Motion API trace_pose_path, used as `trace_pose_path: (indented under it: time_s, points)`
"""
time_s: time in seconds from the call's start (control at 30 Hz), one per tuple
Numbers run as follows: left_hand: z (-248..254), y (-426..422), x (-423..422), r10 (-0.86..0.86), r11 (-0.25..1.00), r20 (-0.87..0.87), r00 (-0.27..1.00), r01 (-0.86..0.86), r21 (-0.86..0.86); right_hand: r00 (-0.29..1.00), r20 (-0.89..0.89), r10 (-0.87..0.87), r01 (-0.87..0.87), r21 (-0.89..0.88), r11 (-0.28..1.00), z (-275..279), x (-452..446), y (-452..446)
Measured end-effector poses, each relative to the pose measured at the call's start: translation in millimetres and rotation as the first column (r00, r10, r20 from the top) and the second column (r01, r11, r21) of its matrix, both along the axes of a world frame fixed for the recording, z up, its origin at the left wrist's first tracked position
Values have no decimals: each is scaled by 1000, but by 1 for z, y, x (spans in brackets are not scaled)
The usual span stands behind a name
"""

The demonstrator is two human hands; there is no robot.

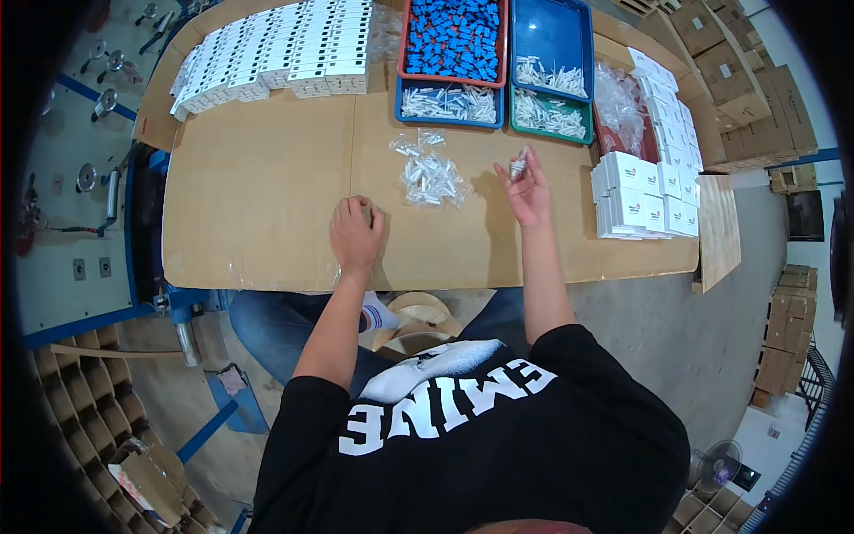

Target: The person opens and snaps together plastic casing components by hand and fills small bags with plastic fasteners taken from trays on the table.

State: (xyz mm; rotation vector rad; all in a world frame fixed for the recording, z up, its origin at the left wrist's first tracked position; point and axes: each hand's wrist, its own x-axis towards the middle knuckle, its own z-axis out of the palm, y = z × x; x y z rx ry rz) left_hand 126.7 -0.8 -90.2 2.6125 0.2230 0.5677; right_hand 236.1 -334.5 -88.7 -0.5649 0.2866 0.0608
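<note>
My left hand (358, 235) rests on the cardboard-covered table (258, 196) with its fingers curled; whether anything is under them is hidden. Over the right part of the table, my right hand (528, 189) is raised, its fingers around a small whitish piece (517, 166) too small to identify. Between the two hands lies a loose pile of small clear bags with white pieces (433, 178). Just beyond my right hand are a green tray (587, 135) and a blue tray (403, 118), both holding white pieces.
Rows of white boxes (294, 53) stand at the back left. A red tray of blue pieces (452, 40) and another blue tray (551, 36) sit at the back. Stacked white boxes (633, 200) and a red bin with clear plastic bags (620, 105) are at the right.
</note>
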Motion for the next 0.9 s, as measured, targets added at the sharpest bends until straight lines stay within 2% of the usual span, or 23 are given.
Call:
trace_pose_path:
  time_s: [0.13, 0.27, 0.33, 0.37, 0.43, 0.47, 0.53, 0.57, 0.63, 0.8, 0.87, 0.9]
  points:
    - [-2, 1, 0, -7, 1000, 20, 1000, 7, -1, 997, 44, 55, -63, 202, 977, -12, -10, -36]
    - [-3, 1, 1, -4, 1000, 15, 1000, 4, 0, 999, 45, -7, -1, 168, 986, 5, -16, -52]
    - [-3, 1, 0, -5, 1000, 20, 1000, 5, -3, 997, 60, -41, 38, 60, 998, 11, -11, -61]
    - [-4, 1, 0, -3, 1000, 19, 1000, 3, -2, 997, 61, -42, 38, 60, 997, 13, -8, -66]
    - [-4, 2, 1, 1, 1000, 21, 1000, -1, -1, 997, 22, -69, 72, -137, 988, 25, 2, -71]
    - [-4, 1, 1, 1, 1000, 17, 1000, -1, -5, 997, 23, -67, 70, -138, 988, 27, 10, -77]
    - [-4, 1, 1, 5, 1000, 14, 1000, -5, -10, 997, -71, 19, -44, -367, 929, 29, 34, -92]
    - [-4, 1, 1, 5, 1000, 3, 1000, -5, -8, 997, -69, 24, -47, -368, 928, 31, 47, -97]
    - [-4, 2, 0, 10, 1000, -9, 1000, -11, -5, 979, -199, 36, -127, -467, 875, 41, 73, -100]
    - [-4, 2, 1, 17, 1000, -32, 999, -17, -8, 972, -202, 122, -205, -464, 862, 58, 153, -109]
    - [-4, 2, 1, 19, 1000, -30, 999, -20, -12, 945, -303, 122, -293, -621, 727, 60, 195, -117]
    - [-4, 2, 1, 19, 1000, -28, 999, -19, -18, 945, -303, 125, -296, -620, 727, 65, 210, -117]
